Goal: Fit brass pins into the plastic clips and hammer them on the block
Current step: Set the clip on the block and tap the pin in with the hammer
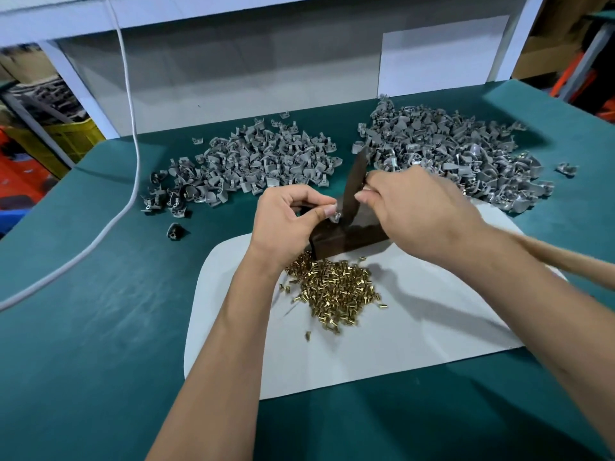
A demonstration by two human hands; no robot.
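Observation:
A dark brown block (336, 242) stands on a white sheet (416, 327), with a heap of brass pins (336, 287) just in front of it. My left hand (289, 217) pinches a small grey plastic clip (335, 216) on top of the block. My right hand (409, 207) grips a hammer close to its dark head (355, 181), which points upward beside the clip. The wooden handle (562, 264) runs off to the right under my forearm. Whether a pin sits in the clip is hidden by my fingers.
Two large heaps of grey clips lie on the green table (100, 327): one at back left (253, 161), one at back right (449, 151). A white cable (133, 134) hangs down and trails across the left side. A yellow crate (66, 138) stands beyond the table's left edge.

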